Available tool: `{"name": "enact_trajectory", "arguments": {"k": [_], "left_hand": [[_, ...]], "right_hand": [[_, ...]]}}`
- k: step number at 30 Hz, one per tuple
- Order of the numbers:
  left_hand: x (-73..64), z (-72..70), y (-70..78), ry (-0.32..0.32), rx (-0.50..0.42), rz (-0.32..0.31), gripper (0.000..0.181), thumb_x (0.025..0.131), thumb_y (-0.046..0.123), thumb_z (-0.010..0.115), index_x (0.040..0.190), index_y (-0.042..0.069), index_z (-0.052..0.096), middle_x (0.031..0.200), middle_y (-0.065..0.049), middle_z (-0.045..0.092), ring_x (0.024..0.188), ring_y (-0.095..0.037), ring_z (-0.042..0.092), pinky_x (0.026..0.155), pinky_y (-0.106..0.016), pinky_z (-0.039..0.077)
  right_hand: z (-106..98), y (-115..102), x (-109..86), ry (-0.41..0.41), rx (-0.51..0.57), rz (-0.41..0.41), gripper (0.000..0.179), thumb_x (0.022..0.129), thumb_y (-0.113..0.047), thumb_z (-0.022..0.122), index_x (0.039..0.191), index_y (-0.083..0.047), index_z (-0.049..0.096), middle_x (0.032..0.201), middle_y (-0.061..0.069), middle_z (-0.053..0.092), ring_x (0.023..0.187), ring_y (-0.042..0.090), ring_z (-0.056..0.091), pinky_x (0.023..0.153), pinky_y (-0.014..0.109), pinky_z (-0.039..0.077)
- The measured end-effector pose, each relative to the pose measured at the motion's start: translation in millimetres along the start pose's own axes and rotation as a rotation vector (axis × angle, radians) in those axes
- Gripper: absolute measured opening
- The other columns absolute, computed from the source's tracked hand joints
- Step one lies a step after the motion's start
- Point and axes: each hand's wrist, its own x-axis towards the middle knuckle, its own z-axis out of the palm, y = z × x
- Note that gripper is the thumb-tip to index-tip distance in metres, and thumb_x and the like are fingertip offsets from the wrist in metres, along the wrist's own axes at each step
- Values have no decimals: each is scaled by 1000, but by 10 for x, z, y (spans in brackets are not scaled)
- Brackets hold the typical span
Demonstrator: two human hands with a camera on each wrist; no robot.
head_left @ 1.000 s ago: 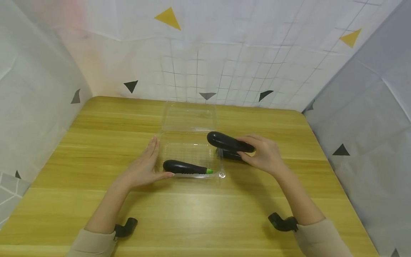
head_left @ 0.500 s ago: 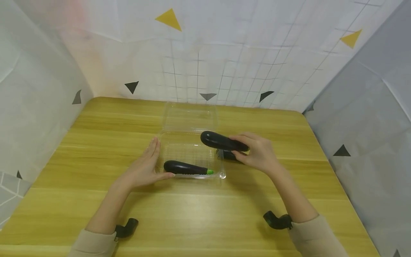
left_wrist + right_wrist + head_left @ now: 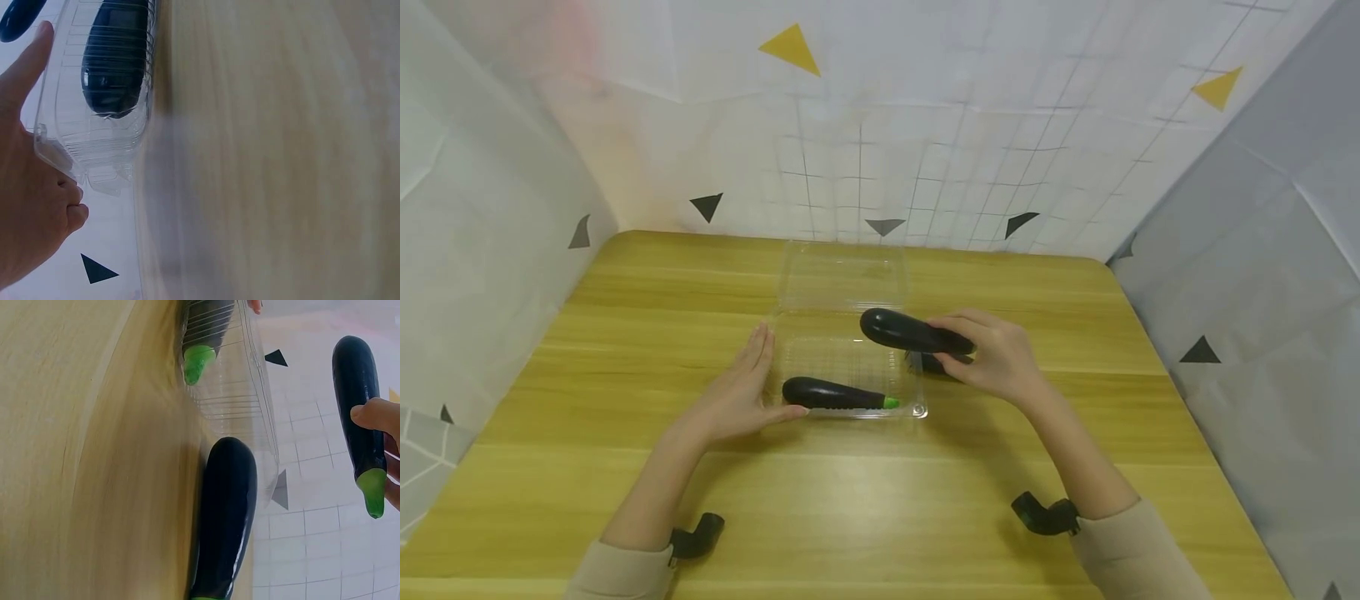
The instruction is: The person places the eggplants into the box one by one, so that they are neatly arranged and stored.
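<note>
White sheeting (image 3: 970,75), printed with thin grid lines and yellow, grey and black triangles, stands behind a yellowish wood-grain counter (image 3: 865,508). From the left, we see a bare forearm reach forward out of a beige sleeve (image 3: 621,571). The left hand (image 3: 737,392) rests against the left wall of a clear, ribbed plastic container (image 3: 827,350), its fingers straight and grasping nothing, the thumb stretched rightward along the near rim. We find the clear plastic lid (image 3: 842,277) folded back toward the sheeting. Inside the container, along its near side, lies a glossy, near-black eggplant (image 3: 831,393); its long axis runs left to right, rounded end leftward, green stem rightward.

Farther right, we see a second dark, smooth, club-shaped eggplant (image 3: 898,330) raised over the container's right part, its blunt end pointing left and slightly away from us, its green stem clear in the right wrist view. Beneath it, at the container's right end, a third long, shiny, dark eggplant (image 3: 226,512) lies on the counter, rounded end toward the container; whether they touch, we cannot tell. The right hand (image 3: 996,354) pinches the raised one near its stem between thumb and fingers, the forearm slanting in from the lower right.
</note>
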Motion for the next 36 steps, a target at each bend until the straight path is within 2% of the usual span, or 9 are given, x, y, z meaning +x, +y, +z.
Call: {"name": "enact_trajectory", "arguments": {"k": [13, 20, 27, 36], "left_hand": [[-3, 8, 2, 1, -6, -2, 126, 76, 76, 58, 151, -1, -7, 158, -16, -16, 145, -32, -6, 115, -51, 13], [-6, -1, 11, -1, -6, -5, 126, 76, 77, 56, 151, -1, -7, 158, -16, -17, 145, -34, -4, 114, -52, 14], [-2, -6, 16, 8, -14, -3, 125, 76, 74, 60, 152, -1, -6, 158, -17, -15, 145, -32, -6, 114, -52, 14], [-3, -5, 8, 7, -20, -9, 124, 76, 73, 61, 152, 0, -7, 158, -16, -15, 145, -33, -4, 114, -52, 15]], "right_hand": [[70, -98, 135, -2, 18, -30, 44, 66, -17, 86, 108, -11, 74, 100, 6, 72, 85, 23, 70, 66, 36, 57], [150, -151, 207, -35, 43, -52, 43, 68, -18, 85, 109, -12, 74, 102, 8, 72, 84, 23, 70, 64, 35, 56], [234, -212, 269, -75, 57, -53, 42, 70, -18, 84, 110, -11, 74, 104, 8, 71, 87, 24, 69, 66, 34, 57], [372, -276, 345, -114, 61, -26, 41, 73, -22, 83, 112, -14, 74, 106, 5, 71, 84, 19, 69, 62, 30, 54]]}}
